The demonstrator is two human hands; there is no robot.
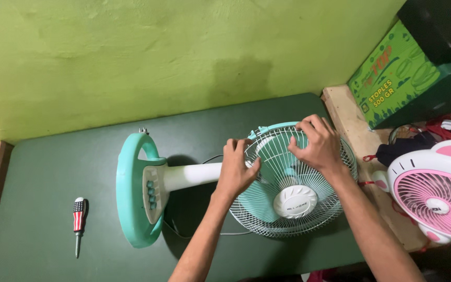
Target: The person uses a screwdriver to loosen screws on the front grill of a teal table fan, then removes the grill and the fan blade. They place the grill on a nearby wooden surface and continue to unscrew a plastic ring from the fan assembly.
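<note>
Hands, two of them, worked at one teal and white desk fan [210, 183] that lay on its side across the dark green bench [53, 172], its round teal base [134, 190] turned toward the left and its wire grille [288, 214] toward the right. The left hand [237, 168] sat at the near left rim of the grille, just where the white neck [191, 175] met the head, its fingers [233, 149] curled shut around the wires and rim. The right hand [317, 143] rested on the far upper rim of the same grille, fingers [309, 126] bent and pressed down onto the wire, closed against it rather than spread. One white hub cap [294, 201] showed at the grille's centre, and a row of teal buttons [152, 193] ran down the base, too small to count surely. One screwdriver [79, 219] with a striped handle lay alone on the bench, well apart from the fan to the left. A second fan, pink and white [439, 196], stood on the wooden ledge [348, 117] to the right, near the right forearm. One green printed box [398, 78] stood behind it against the yellow-green wall [131, 52].
</note>
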